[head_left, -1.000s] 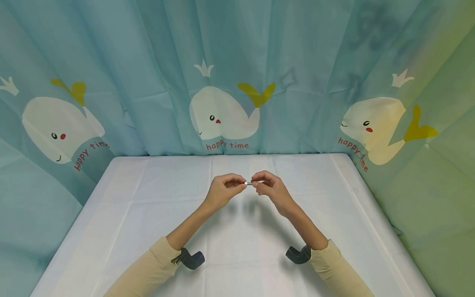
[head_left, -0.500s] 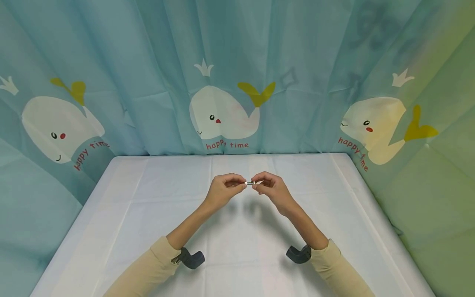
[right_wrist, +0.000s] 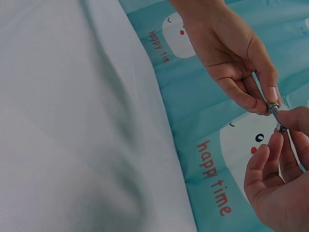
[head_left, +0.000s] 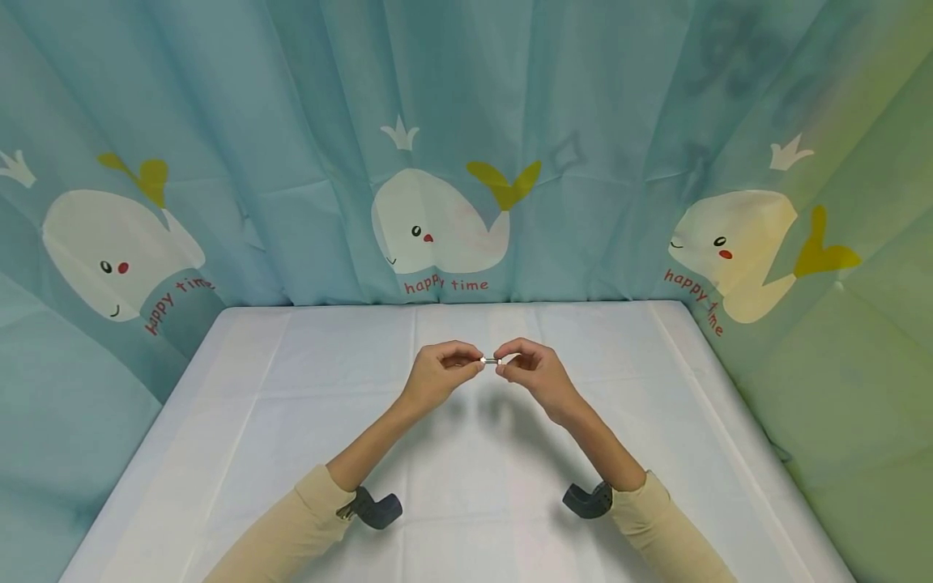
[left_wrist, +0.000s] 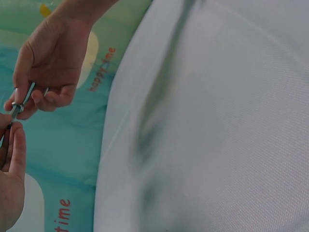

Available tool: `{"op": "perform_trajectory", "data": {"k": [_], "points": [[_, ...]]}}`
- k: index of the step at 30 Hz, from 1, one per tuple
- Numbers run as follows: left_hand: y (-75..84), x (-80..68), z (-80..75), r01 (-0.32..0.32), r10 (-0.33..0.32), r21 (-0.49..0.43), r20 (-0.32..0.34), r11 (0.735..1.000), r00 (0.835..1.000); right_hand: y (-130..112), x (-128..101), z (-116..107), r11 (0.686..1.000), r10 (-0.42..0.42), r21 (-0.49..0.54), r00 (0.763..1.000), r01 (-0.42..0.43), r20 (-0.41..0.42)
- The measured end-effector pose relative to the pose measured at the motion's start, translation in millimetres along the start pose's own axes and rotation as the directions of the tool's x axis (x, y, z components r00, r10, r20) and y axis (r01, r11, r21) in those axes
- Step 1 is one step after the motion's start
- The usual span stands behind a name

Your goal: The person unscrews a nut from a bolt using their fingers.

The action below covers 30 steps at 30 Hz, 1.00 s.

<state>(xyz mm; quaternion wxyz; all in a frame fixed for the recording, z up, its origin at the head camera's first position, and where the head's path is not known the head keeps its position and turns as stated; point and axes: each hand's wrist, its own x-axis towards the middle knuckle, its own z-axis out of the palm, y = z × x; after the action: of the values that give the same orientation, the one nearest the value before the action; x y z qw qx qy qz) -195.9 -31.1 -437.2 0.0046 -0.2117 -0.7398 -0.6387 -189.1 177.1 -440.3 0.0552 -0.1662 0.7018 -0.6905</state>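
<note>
A small silvery bolt (head_left: 491, 361) is held level above the table, between the two hands. My left hand (head_left: 434, 376) pinches one end between thumb and fingertips. At the other end, the thumb and index finger of my right hand (head_left: 537, 376) close about a small nut (right_wrist: 281, 127). In the right wrist view, a short length of shank shows between the two grips. The left wrist view has the bolt (left_wrist: 17, 109) at its left edge, with only part of the left hand (left_wrist: 10, 179) in frame. Fingertips cover parts of both bolt ends.
A white cloth covers the table (head_left: 328, 470) under the hands. Behind and beside it hangs a blue-green curtain (head_left: 306, 146) with printed whales. Dark curved mounts (head_left: 377, 512) stick out from both cuffs.
The right fingertips have shifted slightly around the bolt's right end, and more of the metal there shows now. My left hand stays nearly still, and the bolt remains in place.
</note>
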Motion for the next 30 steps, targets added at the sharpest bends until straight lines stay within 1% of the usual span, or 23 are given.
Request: {"op": "perform_trajectory", "data": {"k": [7,9,13,16,19,20,23,26,27,30], "points": [[0.3,-1.7,-1.1,0.002,-0.002,-0.017,-0.009,1.000,1.000,3.5,-1.9,-1.0,1.000,0.008,-0.001,1.000,-0.008,0.020],[0.4,-2.2,-1.7,0.000,0.000,-0.026,-0.010,1.000,1.000,3.3,-1.9,-1.2,1.000,0.017,-0.004,1.000,-0.017,0.007],[-0.6,-2.0,-2.2,-0.014,0.014,-0.054,-0.002,0.998,1.000,2.1,-1.1,-0.6,0.998,0.064,-0.003,0.998,-0.064,-0.025],[-0.8,-1.8,-2.5,-0.011,0.011,-0.061,0.001,0.998,1.000,1.9,-0.2,-0.2,0.997,0.082,0.001,0.996,-0.082,-0.028],[-0.4,-1.8,-2.5,-0.007,0.007,-0.057,0.000,0.998,1.000,1.6,-0.1,-0.3,0.997,0.071,-0.002,0.997,-0.071,-0.026],[4.0,-2.4,-2.5,-0.002,0.002,-0.055,0.000,0.998,1.000,1.5,-0.2,-0.4,0.998,0.064,0.000,0.998,-0.064,-0.028],[4.1,-2.3,-2.3,-0.004,0.004,-0.054,-0.001,0.999,1.000,0.9,-0.3,-0.6,0.999,0.040,-0.001,0.999,-0.040,-0.027],[3.7,-2.0,-2.2,-0.006,0.006,-0.061,-0.001,0.998,1.000,0.1,-0.6,-0.6,1.000,0.016,0.003,1.000,-0.016,-0.021],[-0.8,-1.3,-2.1,-0.011,0.011,-0.064,-0.002,0.998,1.000,0.2,-0.5,-0.7,1.000,0.010,0.005,1.000,-0.010,-0.018],[-1.2,-1.2,-1.8,-0.017,0.017,-0.067,-0.003,0.998,1.000,-0.4,-1.1,-0.8,1.000,-0.002,0.011,1.000,0.002,-0.012]]}}
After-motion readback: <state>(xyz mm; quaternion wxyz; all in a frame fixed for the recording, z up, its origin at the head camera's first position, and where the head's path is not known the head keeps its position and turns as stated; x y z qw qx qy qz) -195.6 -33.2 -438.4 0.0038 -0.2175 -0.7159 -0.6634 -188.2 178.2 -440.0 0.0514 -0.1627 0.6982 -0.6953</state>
